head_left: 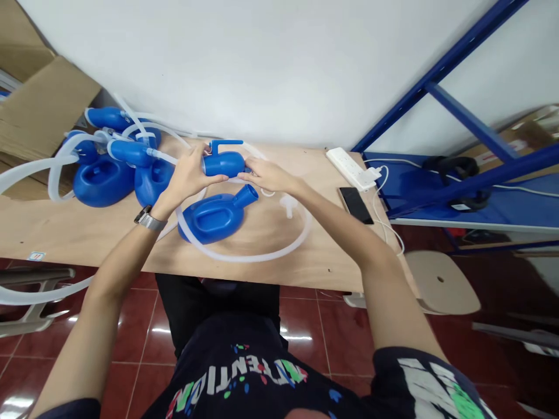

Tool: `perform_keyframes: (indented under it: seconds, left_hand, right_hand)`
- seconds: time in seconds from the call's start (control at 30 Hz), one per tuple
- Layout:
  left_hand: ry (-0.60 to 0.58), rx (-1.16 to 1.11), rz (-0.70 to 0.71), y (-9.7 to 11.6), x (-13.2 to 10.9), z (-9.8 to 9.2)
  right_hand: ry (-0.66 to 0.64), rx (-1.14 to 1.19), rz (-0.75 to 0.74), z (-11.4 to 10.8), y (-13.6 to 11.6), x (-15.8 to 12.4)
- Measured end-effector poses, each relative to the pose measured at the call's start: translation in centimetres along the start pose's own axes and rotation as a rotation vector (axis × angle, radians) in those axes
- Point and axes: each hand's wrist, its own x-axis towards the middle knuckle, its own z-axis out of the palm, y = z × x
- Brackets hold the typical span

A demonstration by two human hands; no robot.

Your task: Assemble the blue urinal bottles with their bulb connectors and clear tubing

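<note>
Above the table, my left hand (187, 173) grips the left end of a blue plastic urinal funnel (225, 164) with a hooked handle on its upper side. Fingers of my right hand (265, 174) are closed at its narrow right end, where a tube seems to join; the fingers partly hide that spot. Just below lies a blue urinal bottle (212, 218) on its side, its open neck pointing up and right. A translucent white tube (257, 256) loops across the bottle and curves round to the right. Inside the loop rests a clear plastic connector (289, 205).
Several more blue bottles (102, 183) and funnels with tubes crowd the table's left, beside an open cardboard box (48, 105). At the right are a white power strip (347, 166), a phone (356, 205) and a cable. A blue metal rack (471, 125) and a stool (441, 282) stand further right.
</note>
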Motion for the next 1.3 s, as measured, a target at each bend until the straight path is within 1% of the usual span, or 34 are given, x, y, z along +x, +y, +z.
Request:
perform_keyframes:
  seconds: [0.07,0.13,0.3,0.43,0.57,0.7,0.83,1.03,1.2,1.3]
  left_hand:
    - [0.001,-0.014,0.013,-0.2,-0.3,-0.2]
    - [-0.006,-0.021,0.022,-0.2,-0.6,-0.4]
    - [0.001,-0.013,0.010,0.1,-1.7,-0.5]
    - [0.027,-0.026,0.027,0.2,-2.5,-0.5]
    - [0.076,-0.035,0.045,0.1,-3.3,-0.4]
    - [0.148,-0.032,0.113,0.2,-3.7,-0.3]
    - [0.160,0.010,0.151,0.7,-3.8,-0.1]
    - [0.156,0.041,0.092,2.5,-4.1,0.0]
    - [0.169,0.025,0.042,3.6,-4.3,0.3]
    - [0.157,0.040,0.045,3.8,-4.2,0.7]
  right_hand:
    - [0.060,0.052,0.006,1.5,-0.4,-0.6]
    - [0.106,0.078,0.026,2.3,-0.7,-1.1]
    - [0.239,0.057,0.096,3.3,-0.9,-1.9]
    - [0.291,0.071,0.104,4.0,-1.0,-2.1]
    - [0.307,0.049,0.125,4.0,-1.4,-2.3]
    - [0.286,-0.002,0.138,3.6,-1.6,-2.2]
    - [0.282,-0.087,0.146,3.6,-1.1,-2.1]
    - [0.285,-0.187,0.145,3.3,-1.0,-2.9]
    - [0.334,-0.241,0.230,3.3,-1.0,-3.5]
    - [0.318,-0.256,0.268,3.6,-0.3,-3.5]
